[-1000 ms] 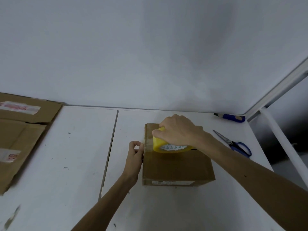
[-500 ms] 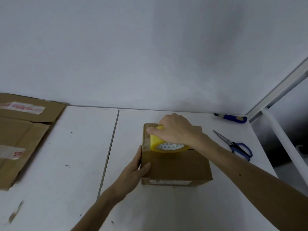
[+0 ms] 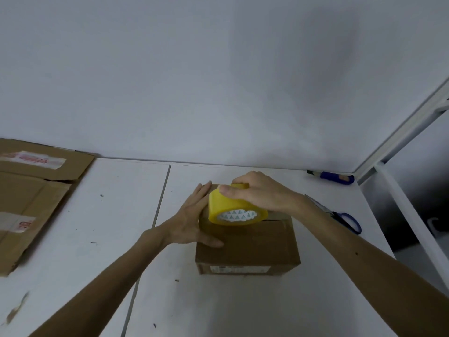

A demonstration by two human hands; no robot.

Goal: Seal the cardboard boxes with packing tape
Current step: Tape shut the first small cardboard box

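Right hand (image 3: 257, 193) grips tape roll (image 3: 233, 210) on box (image 3: 255, 246).

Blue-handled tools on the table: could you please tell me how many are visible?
2: scissors right of the cardboard box, partly behind the right forearm; a second tool by the wall, back right. More could be hidden.

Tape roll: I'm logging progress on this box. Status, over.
Right hand grips tape roll over box top. Left hand flat against box's left edge. Nothing in the way; scissors lie right of box.
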